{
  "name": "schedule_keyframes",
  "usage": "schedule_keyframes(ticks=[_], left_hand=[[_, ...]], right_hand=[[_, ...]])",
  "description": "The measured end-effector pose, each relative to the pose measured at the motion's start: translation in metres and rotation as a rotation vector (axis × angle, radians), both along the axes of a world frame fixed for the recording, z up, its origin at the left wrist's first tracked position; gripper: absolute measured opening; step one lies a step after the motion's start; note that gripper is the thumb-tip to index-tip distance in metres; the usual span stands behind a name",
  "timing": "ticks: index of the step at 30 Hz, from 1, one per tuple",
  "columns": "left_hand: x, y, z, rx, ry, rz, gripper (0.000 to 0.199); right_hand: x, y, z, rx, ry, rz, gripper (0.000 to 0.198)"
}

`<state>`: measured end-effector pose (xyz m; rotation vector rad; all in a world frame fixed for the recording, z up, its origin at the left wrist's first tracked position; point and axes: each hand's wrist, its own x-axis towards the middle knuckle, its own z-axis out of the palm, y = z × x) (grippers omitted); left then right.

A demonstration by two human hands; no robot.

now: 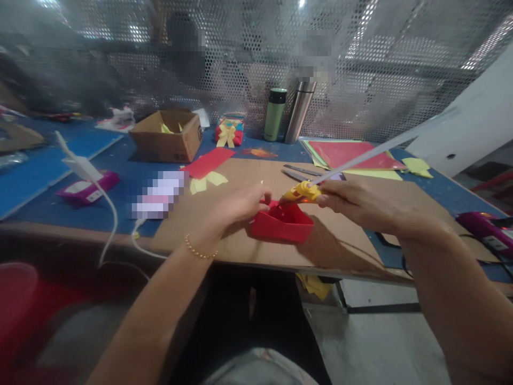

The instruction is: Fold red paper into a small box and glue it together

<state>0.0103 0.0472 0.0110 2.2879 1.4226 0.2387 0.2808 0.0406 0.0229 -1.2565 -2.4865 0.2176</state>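
Note:
A small open box of red paper or felt (282,227) stands on the cardboard sheet in front of me. My left hand (250,206) grips its left rim, thumb and fingers closed over the edge. In my right hand (347,198) is a yellow hot glue gun (298,192), its nozzle pointing down to the left over the box's far left inside. Out of its back runs a long whitish glue stick (368,155), slanting up to the right. Whether the nozzle touches the red wall I cannot tell.
Scissors (298,174) lie behind the glue gun. Farther back stand a carton (168,136), a red box with a yellow bow (228,132), a green bottle (275,115) and a steel flask (300,112). Coloured sheets (356,155) lie right; a white cable (112,214) hangs left.

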Motion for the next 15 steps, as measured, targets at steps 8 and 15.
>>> schedule_keyframes(ticks=[8, 15], left_hand=[[0.002, -0.002, 0.006, -0.010, 0.027, 0.006, 0.011], [0.002, -0.003, 0.006, 0.002, 0.042, 0.008, 0.014]], right_hand=[[-0.004, -0.001, 0.009, -0.022, -0.039, -0.040, 0.031], [-0.002, -0.007, 0.010, -0.031, 0.022, -0.035, 0.039]])
